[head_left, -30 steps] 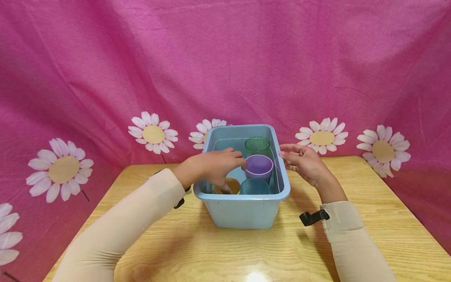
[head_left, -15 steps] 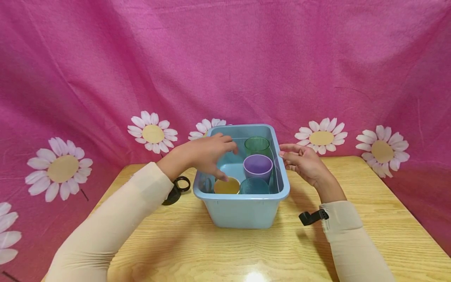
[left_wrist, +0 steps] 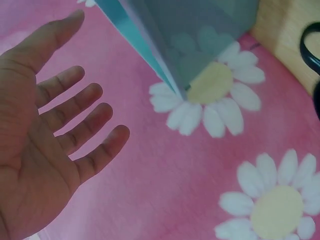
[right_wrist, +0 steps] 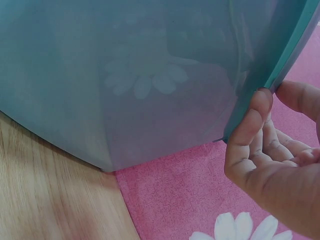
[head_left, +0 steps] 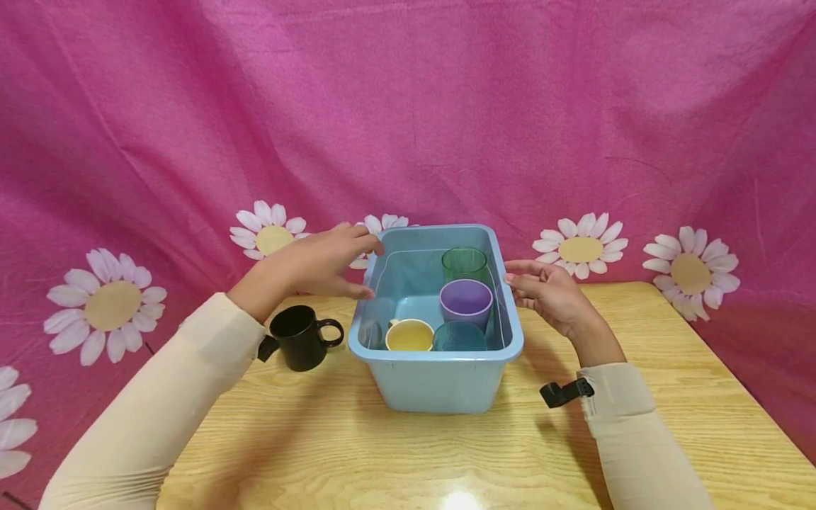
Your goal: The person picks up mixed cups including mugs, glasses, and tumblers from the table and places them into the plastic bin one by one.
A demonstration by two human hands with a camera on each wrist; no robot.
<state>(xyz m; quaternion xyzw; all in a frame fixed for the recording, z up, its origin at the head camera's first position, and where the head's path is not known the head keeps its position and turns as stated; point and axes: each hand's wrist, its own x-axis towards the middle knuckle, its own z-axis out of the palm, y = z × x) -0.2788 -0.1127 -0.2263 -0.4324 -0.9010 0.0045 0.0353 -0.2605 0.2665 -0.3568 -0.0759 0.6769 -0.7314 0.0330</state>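
Observation:
In the head view, a light blue plastic tub (head_left: 440, 386) stands on the table. Several cups sit inside: a yellow cup (head_left: 410, 336) and a teal glass (head_left: 460, 337) at the near end, a purple cup (head_left: 467, 303) behind them, and a green glass (head_left: 465, 263) farther back. My left hand (head_left: 319, 265) hovers by the tub's left rim with fingers spread; the left wrist view shows its bare palm (left_wrist: 40, 150). At the right side, my right hand (head_left: 548, 294) pinches the rim between thumb and fingers, as the right wrist view confirms.
A black mug (head_left: 302, 343) stands on the wooden table (head_left: 421, 453) left of the tub, below my left wrist, its handle pointing right. Behind the table hangs a pink cloth (head_left: 446, 127) printed with white daisies.
My left hand has let go of the yellow cup and moved left out of the tub to beyond its left rim, uncovering the black mug. My right hand stays at the rim.

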